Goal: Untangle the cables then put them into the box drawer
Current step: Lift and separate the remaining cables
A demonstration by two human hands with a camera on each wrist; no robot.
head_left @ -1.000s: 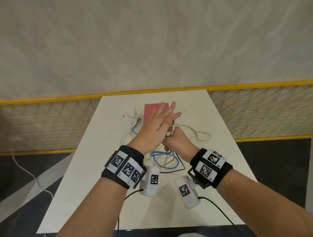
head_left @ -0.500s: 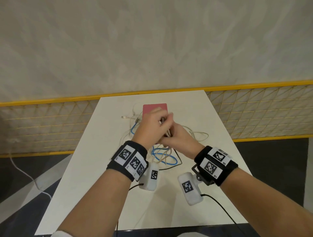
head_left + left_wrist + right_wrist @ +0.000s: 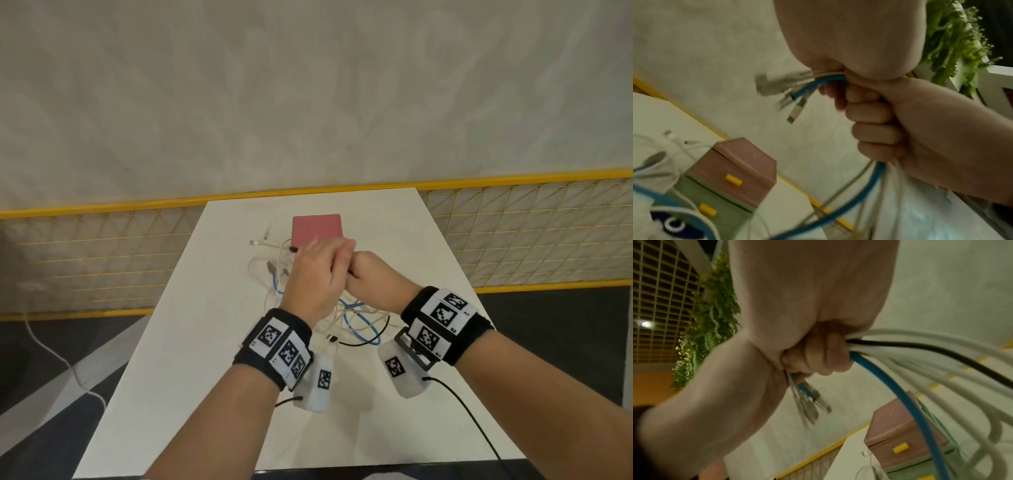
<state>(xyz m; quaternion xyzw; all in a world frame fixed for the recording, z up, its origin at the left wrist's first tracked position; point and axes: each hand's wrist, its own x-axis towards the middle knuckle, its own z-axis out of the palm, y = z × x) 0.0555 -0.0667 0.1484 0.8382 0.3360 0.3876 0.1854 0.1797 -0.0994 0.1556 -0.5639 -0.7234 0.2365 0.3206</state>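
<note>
Above the middle of the white table (image 3: 205, 342), my right hand (image 3: 371, 275) is a fist gripping a bundle of cables (image 3: 900, 394): one blue, one black, several white. Their plugs (image 3: 785, 92) stick out of the fist's top. My left hand (image 3: 318, 274) lies over that fist with fairly straight fingers, its palm (image 3: 849, 40) against the cable ends. Blue and white loops (image 3: 363, 329) hang from the fist to the table. The pink box (image 3: 317, 229) stands just beyond my hands. Its pink drawer (image 3: 735, 167) and green drawer (image 3: 715, 199) have yellow handles and are closed.
More white cable ends (image 3: 263, 245) lie left of the box. A yellow-framed mesh fence (image 3: 513, 240) runs behind the table along a pale wall. A white cord (image 3: 61, 363) trails on the dark floor at the left.
My left hand went from stretched flat beside the right fist to curled over it, and now lies across its top. Both hands have shifted slightly toward me.
</note>
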